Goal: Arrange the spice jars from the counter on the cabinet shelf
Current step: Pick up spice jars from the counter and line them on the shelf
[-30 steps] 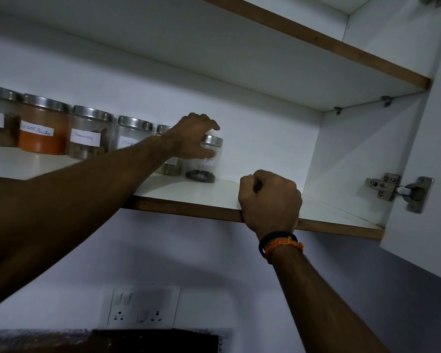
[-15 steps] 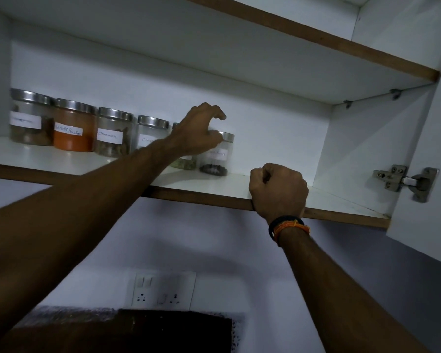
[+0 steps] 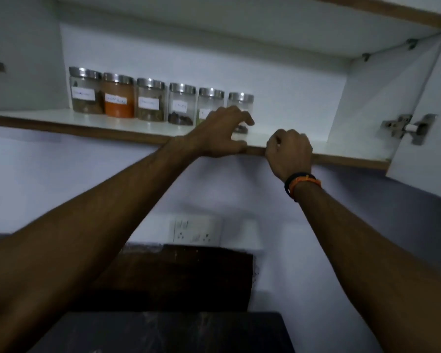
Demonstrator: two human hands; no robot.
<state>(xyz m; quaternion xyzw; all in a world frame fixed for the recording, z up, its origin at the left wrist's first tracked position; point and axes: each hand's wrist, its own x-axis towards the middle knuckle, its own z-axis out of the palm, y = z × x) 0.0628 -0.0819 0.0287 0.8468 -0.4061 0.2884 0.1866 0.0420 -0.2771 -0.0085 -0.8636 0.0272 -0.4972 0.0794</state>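
While six clear labelled spice jars with steel lids stand in a row at the back of the white cabinet shelf with a brown wooden edge, my left hand hangs at the shelf's front lip, its fingers spread apart and empty, just in front of the rightmost jar. My right hand, with black and orange wristbands, has its fingers curled tight over the shelf edge. The dark desk lies below.
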